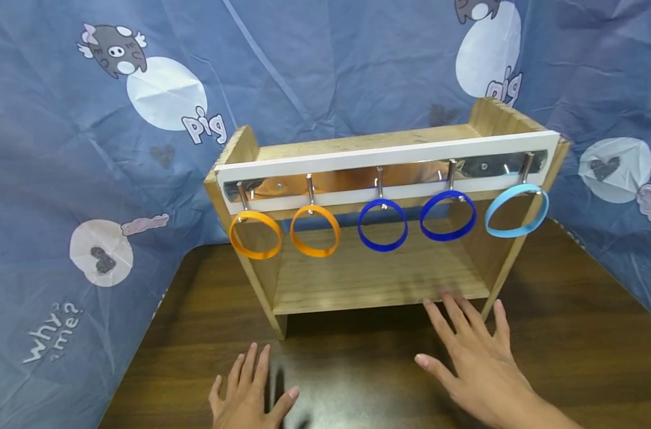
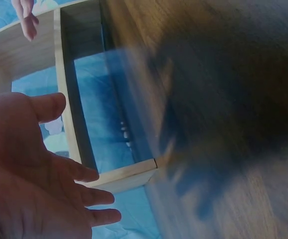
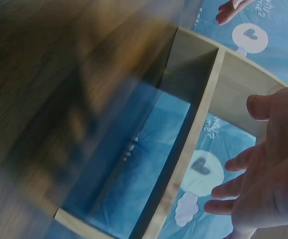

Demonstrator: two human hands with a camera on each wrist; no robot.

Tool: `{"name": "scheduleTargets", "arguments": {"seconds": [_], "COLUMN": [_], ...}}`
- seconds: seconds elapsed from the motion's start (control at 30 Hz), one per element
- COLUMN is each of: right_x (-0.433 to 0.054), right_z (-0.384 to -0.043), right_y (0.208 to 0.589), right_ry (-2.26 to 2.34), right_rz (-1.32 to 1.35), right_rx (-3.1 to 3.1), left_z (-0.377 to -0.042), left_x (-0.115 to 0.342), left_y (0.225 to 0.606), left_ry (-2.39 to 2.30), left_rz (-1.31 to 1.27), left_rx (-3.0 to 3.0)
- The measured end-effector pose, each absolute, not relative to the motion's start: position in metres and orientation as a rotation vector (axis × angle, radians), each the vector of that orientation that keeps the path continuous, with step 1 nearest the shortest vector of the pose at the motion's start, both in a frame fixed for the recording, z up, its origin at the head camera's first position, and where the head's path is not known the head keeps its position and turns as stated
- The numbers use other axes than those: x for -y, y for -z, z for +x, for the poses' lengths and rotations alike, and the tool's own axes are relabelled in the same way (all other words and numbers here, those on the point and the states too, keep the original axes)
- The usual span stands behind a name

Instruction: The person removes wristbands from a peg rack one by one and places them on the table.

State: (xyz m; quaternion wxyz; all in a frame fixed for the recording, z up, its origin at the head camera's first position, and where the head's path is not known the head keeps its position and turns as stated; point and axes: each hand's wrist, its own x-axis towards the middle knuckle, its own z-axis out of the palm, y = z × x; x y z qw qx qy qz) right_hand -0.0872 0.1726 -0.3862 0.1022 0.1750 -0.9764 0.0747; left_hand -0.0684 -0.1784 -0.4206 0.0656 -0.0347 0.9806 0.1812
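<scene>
Judged step: a pause between grips. Brown wood-grain table [image 1: 164, 363] bears a boxy, pale wooden shelf [image 1: 357, 280]. Right hand [image 1: 480, 363], fingers spread, is at its lower board, contact unclear; left hand [image 1: 247, 399], spread too, near its left foot. Both empty. Thin, smooth orange rings [image 1: 314, 252], dark blue rings [image 1: 383, 246] and a light blue ring [image 1: 515, 233] hang on shiny metal hooks [image 1: 379, 179]. Moving one would call for a pinch and unhooking.

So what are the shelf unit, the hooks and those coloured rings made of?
Shelf unit: pale wood, apparently smooth, with visible grain. Hooks: probably polished metal, perhaps steel; they shine, like the mirror-like strip behind them. Rings: likely smooth silicone or plastic; each is a thin, evenly coloured band, though looks can't settle which.
</scene>
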Motion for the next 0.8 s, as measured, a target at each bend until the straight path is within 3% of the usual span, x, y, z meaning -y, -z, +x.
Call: {"name": "scheduleTargets", "arguments": {"seconds": [0.8], "right_x": [-0.141], "right_z": [-0.102], "right_y": [0.385], "right_ry": [-0.691], "right_rz": [0.906], "right_rx": [2.715], "left_z": [-0.07], "left_x": [0.183], "left_y": [0.42], "left_ry": [-0.973], "left_rz": [0.002], "left_rx": [-2.807]}}
